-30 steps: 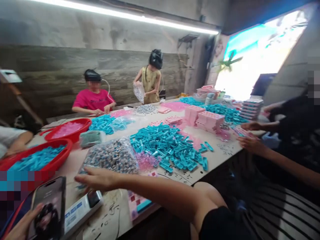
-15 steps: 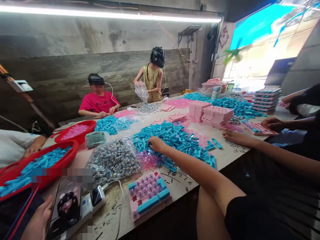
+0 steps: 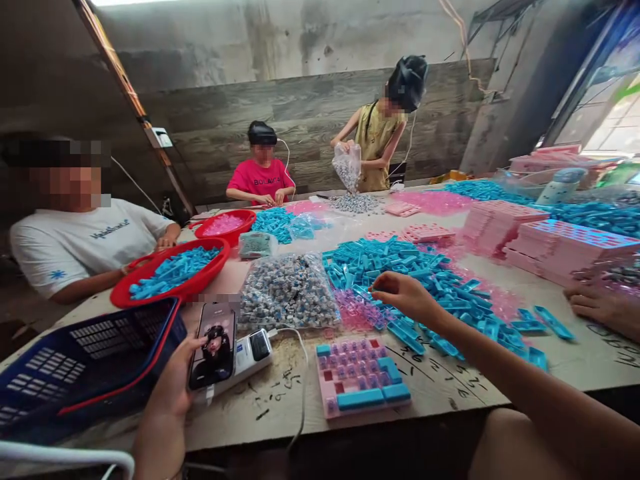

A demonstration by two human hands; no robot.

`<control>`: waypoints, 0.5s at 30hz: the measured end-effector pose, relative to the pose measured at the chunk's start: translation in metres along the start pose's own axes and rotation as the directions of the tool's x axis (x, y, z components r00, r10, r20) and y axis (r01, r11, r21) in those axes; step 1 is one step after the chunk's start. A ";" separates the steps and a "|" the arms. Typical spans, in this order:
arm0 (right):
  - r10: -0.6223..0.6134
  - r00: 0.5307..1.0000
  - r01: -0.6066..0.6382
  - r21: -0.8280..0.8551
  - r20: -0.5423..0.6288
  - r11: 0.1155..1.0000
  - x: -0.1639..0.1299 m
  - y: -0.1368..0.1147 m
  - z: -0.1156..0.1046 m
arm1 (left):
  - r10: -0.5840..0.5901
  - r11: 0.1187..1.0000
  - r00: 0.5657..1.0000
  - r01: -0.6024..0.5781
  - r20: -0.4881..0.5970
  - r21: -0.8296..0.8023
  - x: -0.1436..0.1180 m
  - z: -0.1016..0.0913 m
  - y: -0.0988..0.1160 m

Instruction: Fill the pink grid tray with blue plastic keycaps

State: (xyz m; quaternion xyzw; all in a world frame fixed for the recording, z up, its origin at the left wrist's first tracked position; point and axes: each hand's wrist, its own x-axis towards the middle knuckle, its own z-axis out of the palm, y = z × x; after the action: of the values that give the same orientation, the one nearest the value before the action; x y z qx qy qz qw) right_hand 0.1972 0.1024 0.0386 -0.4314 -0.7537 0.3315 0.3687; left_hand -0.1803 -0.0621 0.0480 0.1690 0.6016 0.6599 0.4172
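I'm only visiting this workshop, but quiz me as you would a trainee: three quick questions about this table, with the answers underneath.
1. Multiple choice: how many red basins show on the table?
a) one
b) two
c) four

2. True or false: the left hand is empty.

3. Fill the gap: the large heap beside the right hand is made of ____ pieces.

Key:
1. b
2. False; it holds a phone.
3. blue
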 end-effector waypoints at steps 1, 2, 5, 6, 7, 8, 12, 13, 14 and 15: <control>0.050 0.998 -0.053 0.123 0.028 0.991 -0.005 -0.001 0.001 | 0.004 1.000 0.999 -0.004 0.047 0.005 0.001 -0.002 -0.002; 0.092 0.995 -0.099 0.214 0.046 0.972 -0.008 -0.003 0.001 | 0.014 1.000 0.995 -0.015 0.095 0.009 0.001 -0.004 -0.003; 0.141 0.990 -0.143 0.319 0.031 0.937 -0.012 -0.008 -0.001 | 0.052 0.998 0.982 -0.055 0.180 0.011 0.001 -0.006 -0.006; 0.145 0.989 -0.145 0.324 0.026 0.935 -0.012 -0.009 -0.003 | 0.054 0.998 0.982 -0.055 0.181 0.003 0.000 -0.005 -0.006; 0.153 0.988 -0.154 0.327 0.030 0.932 -0.012 -0.009 -0.005 | 0.049 0.999 0.984 -0.047 0.172 -0.013 0.000 -0.005 -0.006; 0.165 0.985 -0.169 0.330 0.040 0.929 -0.011 -0.009 -0.007 | 0.044 0.999 0.986 -0.039 0.158 -0.034 0.000 -0.004 -0.006; 0.209 0.977 -0.210 0.323 0.039 0.923 -0.011 -0.006 -0.014 | 0.055 0.997 0.995 -0.050 0.079 -0.066 0.001 -0.002 -0.006; 0.213 0.976 -0.213 0.307 0.033 0.928 -0.011 -0.005 -0.014 | 0.060 0.997 0.996 -0.056 0.065 -0.057 0.002 -0.002 -0.006; 0.215 0.976 -0.215 0.282 0.031 0.935 -0.012 -0.004 -0.014 | 0.055 0.997 0.997 -0.052 0.057 -0.058 0.002 -0.002 -0.006; 0.215 0.976 -0.216 0.253 0.029 0.943 -0.012 -0.004 -0.013 | 0.039 0.997 0.998 -0.035 0.053 -0.075 0.002 -0.002 -0.005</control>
State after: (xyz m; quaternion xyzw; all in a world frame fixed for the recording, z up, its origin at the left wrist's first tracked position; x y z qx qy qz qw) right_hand 0.2106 0.0920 0.0455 -0.4602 -0.6534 0.4639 0.3822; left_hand -0.1809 -0.0624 0.0424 0.1827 0.5620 0.6844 0.4270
